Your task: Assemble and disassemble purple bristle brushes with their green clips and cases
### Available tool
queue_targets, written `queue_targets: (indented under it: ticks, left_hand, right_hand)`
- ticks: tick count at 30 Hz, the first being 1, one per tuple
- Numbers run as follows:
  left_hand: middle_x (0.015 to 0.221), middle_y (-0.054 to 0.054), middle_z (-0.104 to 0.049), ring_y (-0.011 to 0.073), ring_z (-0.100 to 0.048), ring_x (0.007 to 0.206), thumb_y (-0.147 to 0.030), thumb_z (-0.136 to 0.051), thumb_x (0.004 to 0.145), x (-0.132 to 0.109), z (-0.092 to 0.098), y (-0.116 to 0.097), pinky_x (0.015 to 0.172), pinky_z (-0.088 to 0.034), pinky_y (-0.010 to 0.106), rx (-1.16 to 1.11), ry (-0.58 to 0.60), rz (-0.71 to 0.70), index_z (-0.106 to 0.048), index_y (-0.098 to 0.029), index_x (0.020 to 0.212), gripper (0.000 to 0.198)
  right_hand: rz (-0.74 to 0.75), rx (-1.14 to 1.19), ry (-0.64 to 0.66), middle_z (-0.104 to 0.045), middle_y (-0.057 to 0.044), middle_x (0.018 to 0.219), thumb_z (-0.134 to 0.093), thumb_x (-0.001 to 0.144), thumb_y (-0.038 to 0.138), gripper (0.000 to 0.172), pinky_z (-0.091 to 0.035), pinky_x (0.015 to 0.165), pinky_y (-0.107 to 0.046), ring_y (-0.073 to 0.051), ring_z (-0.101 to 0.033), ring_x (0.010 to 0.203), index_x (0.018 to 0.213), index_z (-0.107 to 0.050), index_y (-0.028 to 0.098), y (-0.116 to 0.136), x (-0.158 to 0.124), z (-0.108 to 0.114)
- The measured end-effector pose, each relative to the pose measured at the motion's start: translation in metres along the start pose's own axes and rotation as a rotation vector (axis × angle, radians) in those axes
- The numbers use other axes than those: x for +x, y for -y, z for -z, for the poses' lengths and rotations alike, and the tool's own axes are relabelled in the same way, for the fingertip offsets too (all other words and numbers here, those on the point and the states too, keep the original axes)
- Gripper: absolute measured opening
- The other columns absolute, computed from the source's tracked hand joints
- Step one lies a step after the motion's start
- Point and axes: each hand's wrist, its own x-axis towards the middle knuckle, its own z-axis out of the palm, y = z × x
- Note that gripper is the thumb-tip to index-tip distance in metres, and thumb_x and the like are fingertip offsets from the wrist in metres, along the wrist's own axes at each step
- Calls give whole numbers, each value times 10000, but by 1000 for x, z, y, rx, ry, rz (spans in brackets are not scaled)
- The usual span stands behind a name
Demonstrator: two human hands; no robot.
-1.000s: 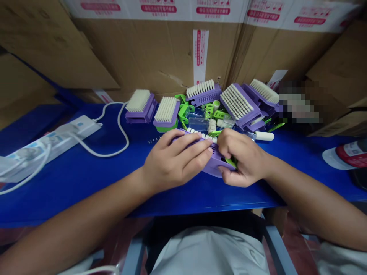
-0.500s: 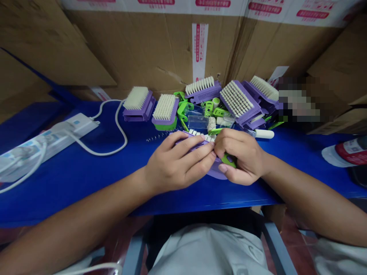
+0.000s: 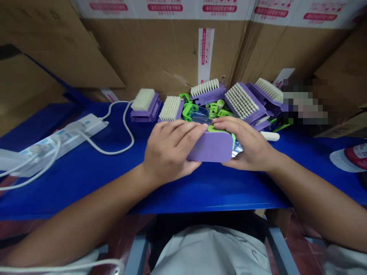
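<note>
Nearest, a pale grey shirt (image 3: 210,252) fills the lower edge of the view, just behind the front edge of a glossy blue table (image 3: 209,194). Above the table, the left hand (image 3: 169,152) and the right hand (image 3: 246,143) grip a purple rectangular brush block with a lime-green rim (image 3: 210,147) between them, its plain purple face turned toward the person. The fingers of each hand lie close together, clamped over the block's top edge, and the two sets of fingertips nearly meet above the green rim. A shiny clear packet (image 3: 237,149) shows just beside the right palm. Beyond the hands lies a heap of cream-bristled purple scrubbing brushes (image 3: 242,101), mixed with lime-green plastic clips (image 3: 189,110) and clear plastic boxes (image 3: 199,114). To the left, a white power strip (image 3: 65,141) trails a looping white cable (image 3: 126,130) across the table. A red-and-white packet (image 3: 355,158) sits at the far right. Behind everything stand brown cardboard boxes (image 3: 160,53) sealed with red-printed white tape (image 3: 203,53).
</note>
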Motion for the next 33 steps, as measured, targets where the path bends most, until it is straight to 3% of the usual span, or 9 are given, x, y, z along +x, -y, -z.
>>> queue_targets:
  ticks: [8, 17, 23, 33]
  left_hand:
    - [1221, 130, -729, 332, -702, 1108, -303, -677, 802, 2, 3, -6, 964, -537, 470, -52, 56, 53, -539, -179, 1362, 589]
    - [1195, 149, -738, 344, -710, 1087, -319, -665, 827, 3, 2, -5, 1045, -502, 543, -108, 80, 16, -553, -176, 1331, 536]
    - [1198, 172, -752, 344, -730, 1106, -297, -684, 800, 1, 0, -6, 962, -581, 470, -210, 39, 5, -574, -136, 1293, 529]
    - [1184, 167, -776, 328, -762, 1100, -275, -695, 764, -3, -4, -11, 982, -633, 447, -244, 55, 27, -579, -129, 1253, 524]
  right_hand:
    - [-99, 46, 12, -681, -148, 1364, -819, 795, 396, 786, -593, 1067, -455, -322, -672, 1295, 1461, -445, 213, 8, 2, 1]
    - [-159, 9, -42, -738, -126, 1281, -873, 703, 411, 758, -624, 986, -421, -326, -743, 1150, 1361, -552, 217, 19, -1, -2]
    - [-226, 46, -36, -756, -133, 1233, -859, 663, 382, 707, -623, 960, -405, -309, -755, 1115, 1287, -586, 192, 24, 3, -7]
    - [-302, 131, 14, -766, -99, 1213, -839, 632, 343, 683, -617, 918, -399, -309, -763, 1082, 1259, -603, 213, 22, -1, -14]
